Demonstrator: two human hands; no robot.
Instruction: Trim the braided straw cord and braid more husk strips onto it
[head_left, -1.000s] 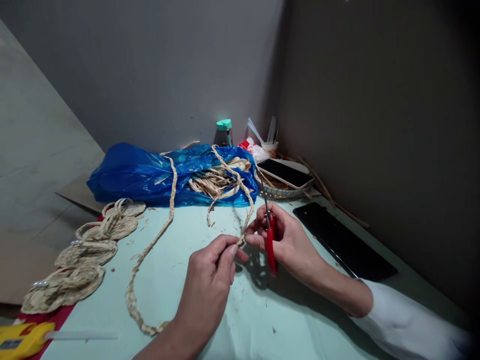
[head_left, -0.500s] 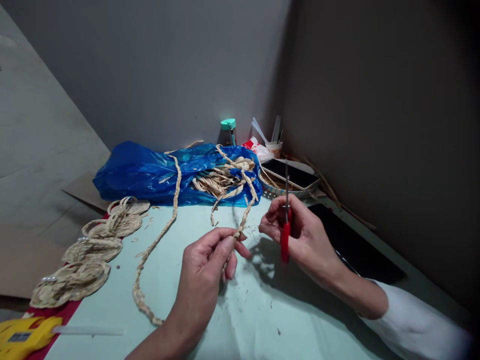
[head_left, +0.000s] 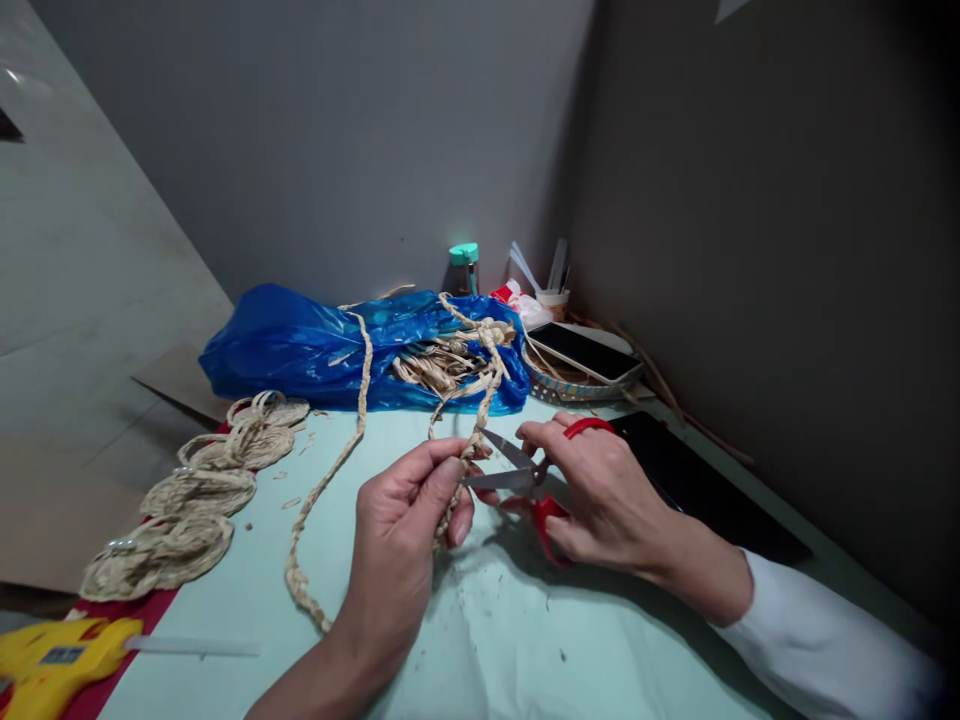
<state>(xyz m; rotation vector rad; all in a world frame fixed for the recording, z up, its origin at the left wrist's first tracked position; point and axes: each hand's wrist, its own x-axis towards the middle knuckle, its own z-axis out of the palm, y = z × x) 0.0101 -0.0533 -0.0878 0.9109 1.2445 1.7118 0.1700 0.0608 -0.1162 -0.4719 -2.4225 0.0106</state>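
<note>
My left hand (head_left: 409, 520) pinches a braided straw rope (head_left: 480, 410) between thumb and fingers, just above the pale green table (head_left: 510, 640). The rope runs up to a blue plastic bag (head_left: 300, 345) stuffed with straw strips. A second length of the braid (head_left: 330, 480) trails from the bag down the table to the left. My right hand (head_left: 600, 490) holds red-handled scissors (head_left: 525, 480) with the blades apart, their tips at the rope right beside my left fingertips.
Several coiled braids (head_left: 195, 490) lie at the left on a red mat. A yellow glue gun (head_left: 52, 665) sits at the bottom left. A small basket with a phone (head_left: 585, 355), a green-capped bottle (head_left: 463, 268), a cup and a black tablet (head_left: 697, 480) stand at the back right.
My right hand has turned the scissors from pointing upright to pointing left, opened the blades and brought them to the rope at my left fingertips.
</note>
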